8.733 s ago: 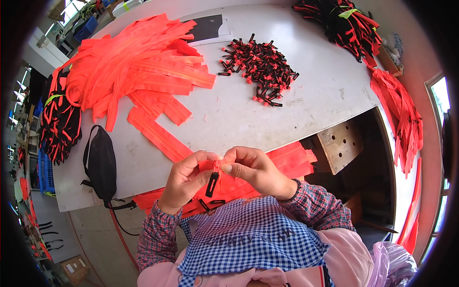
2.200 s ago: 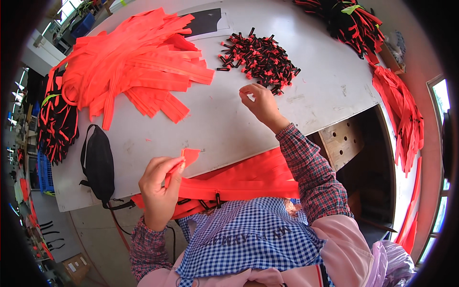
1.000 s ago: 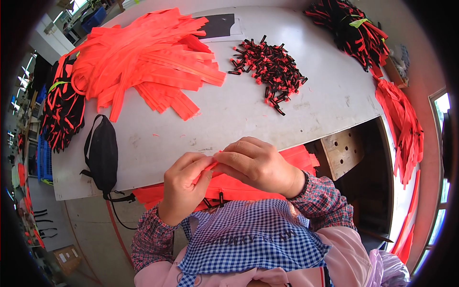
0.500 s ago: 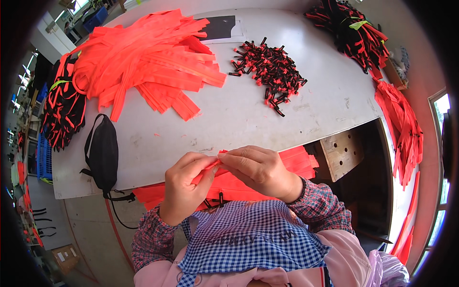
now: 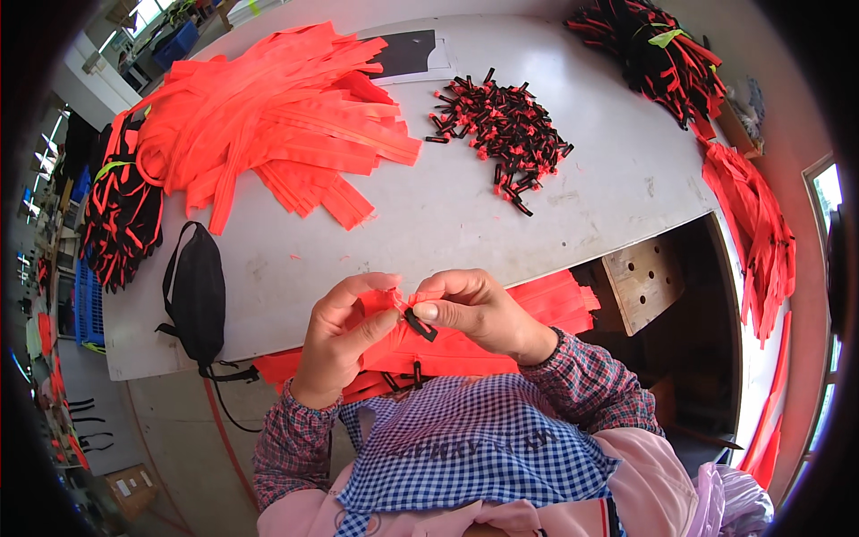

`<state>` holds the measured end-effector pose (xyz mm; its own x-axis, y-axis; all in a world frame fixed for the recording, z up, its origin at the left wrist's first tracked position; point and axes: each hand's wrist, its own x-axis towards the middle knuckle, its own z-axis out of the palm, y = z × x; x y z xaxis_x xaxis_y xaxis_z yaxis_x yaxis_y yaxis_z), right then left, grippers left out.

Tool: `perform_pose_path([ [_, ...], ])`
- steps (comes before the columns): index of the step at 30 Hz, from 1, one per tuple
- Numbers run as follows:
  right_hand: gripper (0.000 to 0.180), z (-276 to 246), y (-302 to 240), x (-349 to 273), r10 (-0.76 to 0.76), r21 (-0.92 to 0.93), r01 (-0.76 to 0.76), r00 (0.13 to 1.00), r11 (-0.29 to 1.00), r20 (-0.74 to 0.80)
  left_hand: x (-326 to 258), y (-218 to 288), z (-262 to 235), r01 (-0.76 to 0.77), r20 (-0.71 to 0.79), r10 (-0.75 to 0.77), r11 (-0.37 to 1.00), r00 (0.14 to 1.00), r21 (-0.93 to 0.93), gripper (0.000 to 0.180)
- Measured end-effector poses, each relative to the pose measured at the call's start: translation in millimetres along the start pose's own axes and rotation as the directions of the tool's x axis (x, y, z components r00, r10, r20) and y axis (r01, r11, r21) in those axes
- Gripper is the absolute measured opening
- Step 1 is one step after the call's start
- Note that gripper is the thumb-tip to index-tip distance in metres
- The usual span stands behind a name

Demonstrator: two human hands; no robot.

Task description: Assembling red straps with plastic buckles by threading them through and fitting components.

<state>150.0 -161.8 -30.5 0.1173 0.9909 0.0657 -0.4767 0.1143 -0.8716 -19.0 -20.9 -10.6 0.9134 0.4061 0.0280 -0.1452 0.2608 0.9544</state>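
Note:
Both of my hands meet above the lap at the table's front edge. My left hand [image 5: 344, 338] pinches the end of an orange zipper tape [image 5: 379, 302] between thumb and fingers. Close beside it, my right hand [image 5: 479, 315] grips a small zipper slider with a black pull tab [image 5: 421, 328] that hangs below the fingertips. The slider is at the tape's end; whether it is threaded on is too small to tell. More orange zipper tapes [image 5: 546, 309] lie across the lap under my hands, with a few black pull tabs [image 5: 417, 372] among them.
On the white table [image 5: 429, 233] lie a large heap of orange zipper tapes [image 5: 268, 116] and a pile of black-and-orange zipper pulls [image 5: 501, 130]. A black pouch [image 5: 197, 291] rests at the left edge. Tied black-and-orange bundles [image 5: 121, 210] hang left and far right. An open compartment [image 5: 698, 358] is right.
My fingertips have drawn slightly apart, and the black pull tab now shows below the right hand's fingers. The view has shifted slightly.

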Motion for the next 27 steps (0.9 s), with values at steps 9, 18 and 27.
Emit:
perform_pose_path([
  [9,0.013,-2.5,9.5,3.7,0.043,0.086,-0.048,0.998,0.995,0.052,0.0,-2.7,-1.0,0.108,0.059,-0.100,0.985,0.993,-0.134,0.031],
  [18,0.009,3.0,17.9,1.7,0.005,0.102,0.004,0.996,0.995,-0.089,5.9,2.7,-5.1,0.179,0.121,-0.178,0.984,0.977,0.003,0.033],
  [27,0.016,9.5,8.5,0.4,-0.229,-0.116,0.212,0.961,0.970,-0.156,2.4,16.9,13.4,-0.122,-0.004,0.161,0.762,0.987,0.636,0.039],
])
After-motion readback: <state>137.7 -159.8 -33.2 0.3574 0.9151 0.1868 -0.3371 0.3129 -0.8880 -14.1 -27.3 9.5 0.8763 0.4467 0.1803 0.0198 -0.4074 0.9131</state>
